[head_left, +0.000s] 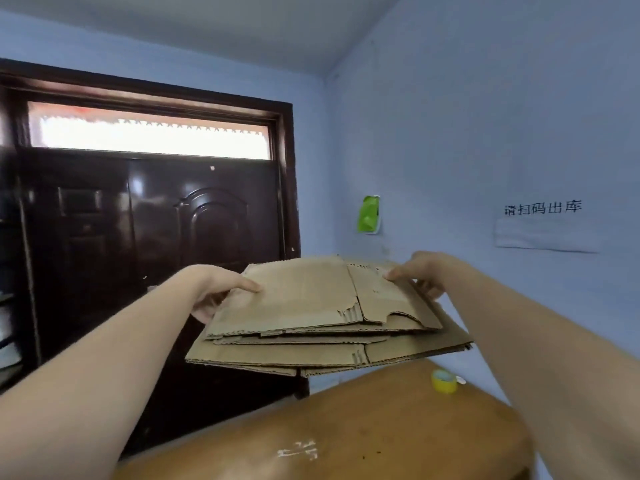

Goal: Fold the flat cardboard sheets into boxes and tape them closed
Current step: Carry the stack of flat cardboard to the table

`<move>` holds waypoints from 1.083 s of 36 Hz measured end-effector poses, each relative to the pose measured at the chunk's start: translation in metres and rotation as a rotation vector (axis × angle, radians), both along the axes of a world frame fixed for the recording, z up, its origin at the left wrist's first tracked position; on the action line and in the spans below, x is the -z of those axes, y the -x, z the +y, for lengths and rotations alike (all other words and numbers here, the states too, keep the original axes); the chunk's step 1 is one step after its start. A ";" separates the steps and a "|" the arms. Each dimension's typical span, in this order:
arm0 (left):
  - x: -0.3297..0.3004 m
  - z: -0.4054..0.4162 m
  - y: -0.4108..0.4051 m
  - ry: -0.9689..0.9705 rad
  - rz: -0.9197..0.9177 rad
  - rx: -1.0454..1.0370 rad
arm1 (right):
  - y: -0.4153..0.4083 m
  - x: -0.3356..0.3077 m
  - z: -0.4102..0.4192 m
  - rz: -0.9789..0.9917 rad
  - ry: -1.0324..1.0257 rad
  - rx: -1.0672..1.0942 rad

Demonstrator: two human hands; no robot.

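A stack of several flat brown cardboard sheets [311,317] is held up in the air above the table, roughly level. My left hand [221,292] grips its left edge, thumb on top and fingers underneath. My right hand [420,275] grips the far right edge the same way, thumb on top. The top sheets have torn, jagged flap edges. A roll of yellow tape [444,381] lies on the table at the far right, below the stack.
A brown wooden table [346,427] with white marks fills the lower middle. A dark wooden door [156,237] stands behind on the left. Blue walls carry a green item [369,214] and a paper notice [543,230]. Shelves show at the far left edge.
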State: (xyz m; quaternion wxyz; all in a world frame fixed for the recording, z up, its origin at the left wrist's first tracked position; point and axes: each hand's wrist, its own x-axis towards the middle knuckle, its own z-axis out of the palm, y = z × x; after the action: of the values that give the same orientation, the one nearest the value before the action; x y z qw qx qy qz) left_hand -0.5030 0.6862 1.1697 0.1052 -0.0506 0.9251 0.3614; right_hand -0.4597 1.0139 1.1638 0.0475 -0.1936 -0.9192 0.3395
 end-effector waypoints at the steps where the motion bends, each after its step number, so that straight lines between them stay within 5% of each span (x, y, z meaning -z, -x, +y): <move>1: 0.000 0.017 0.007 0.006 0.000 0.017 | 0.001 0.003 0.015 0.016 -0.011 0.017; 22: 0.013 0.276 0.236 -0.019 0.003 0.275 | 0.160 -0.006 0.252 0.077 -0.142 0.207; 39: 0.039 0.394 0.378 0.081 0.018 0.130 | 0.343 0.033 0.384 0.009 -0.124 0.043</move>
State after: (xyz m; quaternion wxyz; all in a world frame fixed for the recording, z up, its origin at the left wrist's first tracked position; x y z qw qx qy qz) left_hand -0.8808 1.0806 1.1302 0.1180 0.0086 0.9411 0.3168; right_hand -0.8031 1.3975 1.1305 0.0709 -0.2084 -0.9338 0.2819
